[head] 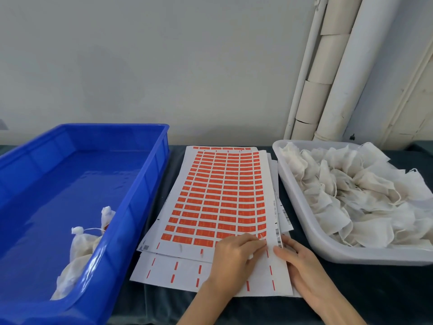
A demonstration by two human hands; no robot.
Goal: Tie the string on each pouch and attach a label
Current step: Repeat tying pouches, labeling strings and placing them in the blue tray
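Pipes (337, 66) are seen on the wall behind the white tub (363, 256), which is heaped with untied pouches (351, 191). A few tied pouches (80, 242) are kept in the blue crate (131, 207). Between both containers, the label sheet (222, 191) is pressed flat by the right hand (302, 261) with straight fingers. A label (261, 237) at its near corner is pinched by the left hand (234, 256).

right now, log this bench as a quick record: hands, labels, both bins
left hand: fingertips curled at the near right corner of the label sheet; a pinch is unclear
right hand: fingers flat on that sheet's right edge
label sheet: rows of orange labels, atop other sheets
blue bin: left of sheets, a few tied pouches in its near corner
grey tub: right of sheets, heaped with loose pouches
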